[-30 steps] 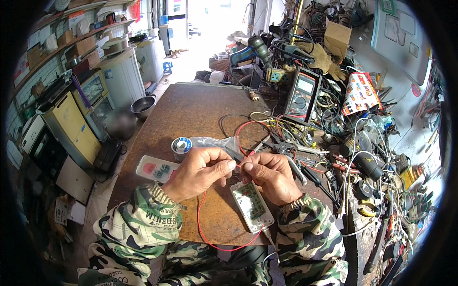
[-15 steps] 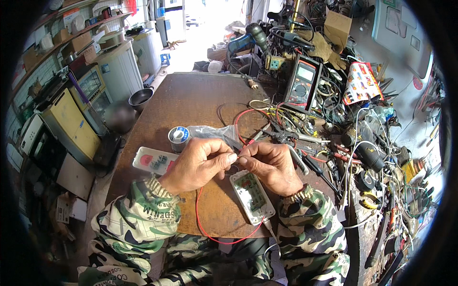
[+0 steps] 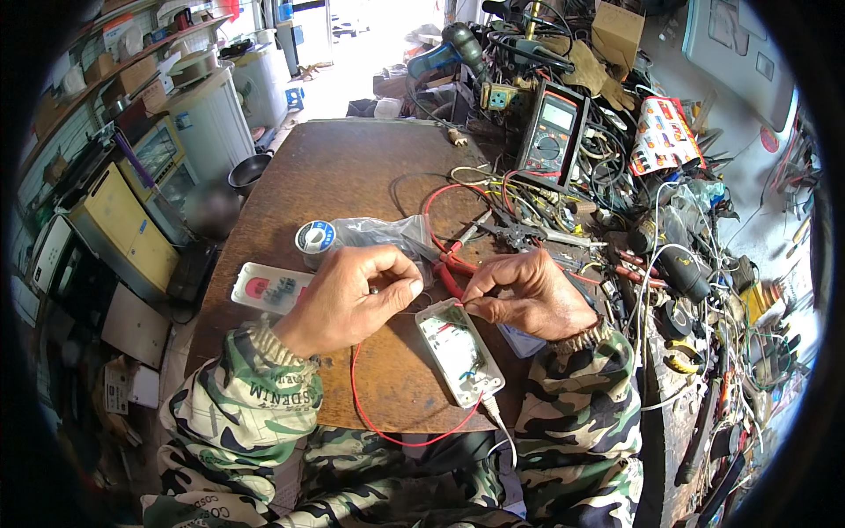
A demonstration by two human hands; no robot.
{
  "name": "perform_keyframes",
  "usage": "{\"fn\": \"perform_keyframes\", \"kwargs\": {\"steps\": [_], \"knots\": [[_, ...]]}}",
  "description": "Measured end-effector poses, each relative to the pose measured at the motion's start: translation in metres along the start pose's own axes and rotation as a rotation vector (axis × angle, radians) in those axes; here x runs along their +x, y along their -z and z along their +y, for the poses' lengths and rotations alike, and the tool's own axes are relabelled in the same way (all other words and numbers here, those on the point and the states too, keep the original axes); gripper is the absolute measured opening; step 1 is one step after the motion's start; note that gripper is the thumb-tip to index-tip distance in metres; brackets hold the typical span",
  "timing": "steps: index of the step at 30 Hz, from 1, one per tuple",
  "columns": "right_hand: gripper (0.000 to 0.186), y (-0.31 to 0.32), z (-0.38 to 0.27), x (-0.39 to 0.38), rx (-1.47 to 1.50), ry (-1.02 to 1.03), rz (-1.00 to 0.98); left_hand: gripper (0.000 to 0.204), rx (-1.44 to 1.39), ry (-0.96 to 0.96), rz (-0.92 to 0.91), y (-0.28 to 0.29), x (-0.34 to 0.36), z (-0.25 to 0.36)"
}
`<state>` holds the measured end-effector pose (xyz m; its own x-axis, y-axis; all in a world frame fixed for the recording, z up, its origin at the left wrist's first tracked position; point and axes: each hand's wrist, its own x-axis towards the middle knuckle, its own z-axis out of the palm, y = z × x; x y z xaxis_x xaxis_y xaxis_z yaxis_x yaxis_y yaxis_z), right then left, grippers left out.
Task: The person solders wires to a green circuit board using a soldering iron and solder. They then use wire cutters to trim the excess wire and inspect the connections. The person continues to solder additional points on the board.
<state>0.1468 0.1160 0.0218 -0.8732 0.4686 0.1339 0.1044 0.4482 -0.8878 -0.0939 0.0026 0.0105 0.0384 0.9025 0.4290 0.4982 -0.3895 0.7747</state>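
My left hand [image 3: 352, 295] is closed, thumb against the fingers, over the table. A thin red wire [image 3: 355, 387] loops up from the lower end of an open white plastic case [image 3: 491, 385] and passes out of sight under this hand, which seems to hold it. Inside the case sits a green circuit board [image 3: 453, 339]. My right hand [image 3: 532, 295] pinches thumb and forefinger by the case's upper edge; whatever lies between them is too small to make out. Red-handled pliers [image 3: 451, 275] lie between the hands, beyond the case. A white cable [image 3: 500, 424] leaves its lower end.
A solder spool [image 3: 315, 238], a clear plastic bag [image 3: 374, 231] and a white case lid [image 3: 264, 289] lie by my left hand on the brown table [image 3: 334, 158]. Rightward are a multimeter [image 3: 553, 132], tangled cables and tools. A black pan [image 3: 249, 172] stands beyond the table's left edge.
My hands, fingertips together before, have moved apart: the left one leftward, the right one slightly rightward. The pliers' red handles show between them. The view has shifted a little.
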Motion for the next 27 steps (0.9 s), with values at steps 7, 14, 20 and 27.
{"fn": "perform_keyframes", "kwargs": {"steps": [7,14,20,27], "knots": [[0.01,0.005,0.004,-0.007,-0.157,0.084,-0.098,0.021,0.019,-0.14,-0.016,0.014,-0.01,0.028],[0.017,-0.002,0.004,-0.003,-0.302,0.176,-0.103,0.016,0.08,0.057,-0.122,-0.015,-0.03,0.009],[0.015,-0.006,0.012,0.0,-0.236,0.156,-0.115,0.025,-0.142,0.271,-0.256,-0.021,-0.025,0.005],[0.014,-0.004,0.016,-0.003,-0.21,0.154,-0.084,0.025,-0.272,0.434,-0.281,-0.028,-0.012,0.009]]}}
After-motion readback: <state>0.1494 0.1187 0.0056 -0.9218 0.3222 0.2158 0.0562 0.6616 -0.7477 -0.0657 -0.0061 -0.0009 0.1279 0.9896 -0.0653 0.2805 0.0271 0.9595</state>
